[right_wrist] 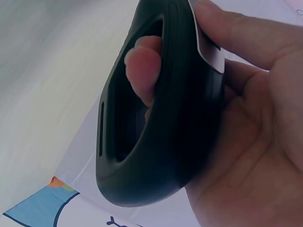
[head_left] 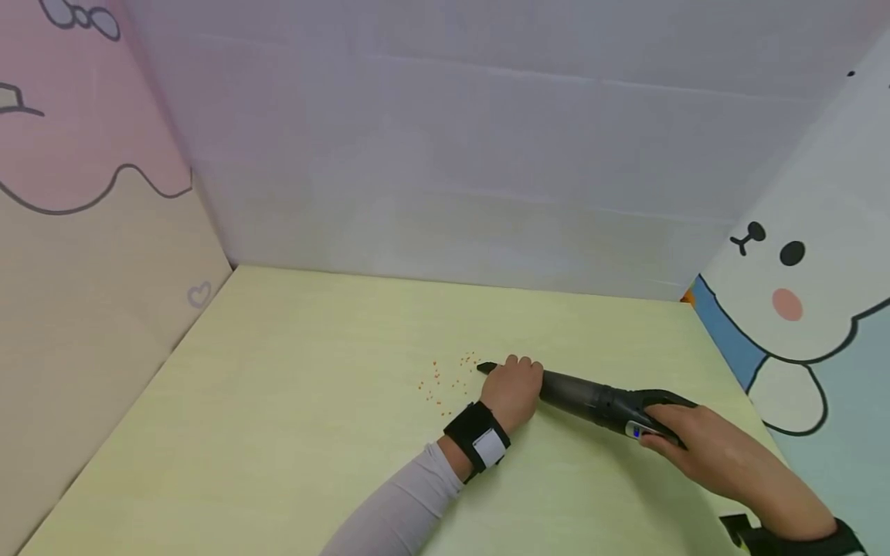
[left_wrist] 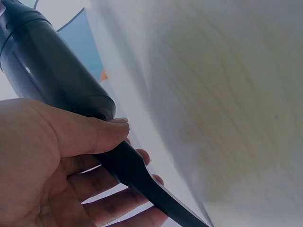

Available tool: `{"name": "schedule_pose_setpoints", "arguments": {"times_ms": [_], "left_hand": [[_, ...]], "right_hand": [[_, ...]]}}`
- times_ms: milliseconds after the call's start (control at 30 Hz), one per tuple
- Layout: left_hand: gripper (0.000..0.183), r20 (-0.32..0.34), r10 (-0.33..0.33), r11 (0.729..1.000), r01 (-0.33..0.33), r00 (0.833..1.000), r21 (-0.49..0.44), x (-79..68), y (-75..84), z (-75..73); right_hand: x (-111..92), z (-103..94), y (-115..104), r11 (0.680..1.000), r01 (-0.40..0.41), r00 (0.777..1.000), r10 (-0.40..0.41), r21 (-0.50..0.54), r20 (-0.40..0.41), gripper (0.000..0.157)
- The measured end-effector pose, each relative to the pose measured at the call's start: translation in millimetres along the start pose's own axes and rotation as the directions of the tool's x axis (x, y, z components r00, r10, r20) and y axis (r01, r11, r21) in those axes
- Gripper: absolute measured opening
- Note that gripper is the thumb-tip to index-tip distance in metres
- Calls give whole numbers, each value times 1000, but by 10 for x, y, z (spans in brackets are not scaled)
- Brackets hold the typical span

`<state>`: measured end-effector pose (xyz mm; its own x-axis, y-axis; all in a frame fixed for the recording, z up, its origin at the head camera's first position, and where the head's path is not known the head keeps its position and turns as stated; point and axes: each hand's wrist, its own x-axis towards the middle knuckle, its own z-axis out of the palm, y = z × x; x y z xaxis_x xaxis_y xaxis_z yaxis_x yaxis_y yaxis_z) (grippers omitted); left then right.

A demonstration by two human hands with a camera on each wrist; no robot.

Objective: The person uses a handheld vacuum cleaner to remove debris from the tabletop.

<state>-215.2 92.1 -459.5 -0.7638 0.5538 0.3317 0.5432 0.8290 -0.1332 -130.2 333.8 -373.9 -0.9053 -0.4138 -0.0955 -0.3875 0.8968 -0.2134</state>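
A black handheld vacuum cleaner is held in both hands above the pale yellow table. My right hand grips its loop handle, with fingertips showing through the opening and the thumb by a light panel. Near the front, my left hand holds the narrow crevice nozzle, its thumb on one side and fingers on the other. The nozzle tip points left, beside scattered small orange-red crumbs on the table. In the left wrist view the dark cylindrical body rises behind the thumb.
The yellow tabletop meets a plain whitish wall at the back. A pink and beige panel stands on the left. On the right is a panel with a cartoon animal face.
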Motion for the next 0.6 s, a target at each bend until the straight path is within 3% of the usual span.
{"name": "schedule_pose_setpoints", "arguments": {"times_ms": [467,600], "left_hand": [[8,-12,-8,1000,8,1000,11,0,8,52],[9,-5,-8,1000,8,1000,13,3,8,54]], "right_hand": [[9,7,16,1000,-11,1000,11,2,4,32],[12,17,25,1000,-4,1000,4,-1,-6,24]]}}
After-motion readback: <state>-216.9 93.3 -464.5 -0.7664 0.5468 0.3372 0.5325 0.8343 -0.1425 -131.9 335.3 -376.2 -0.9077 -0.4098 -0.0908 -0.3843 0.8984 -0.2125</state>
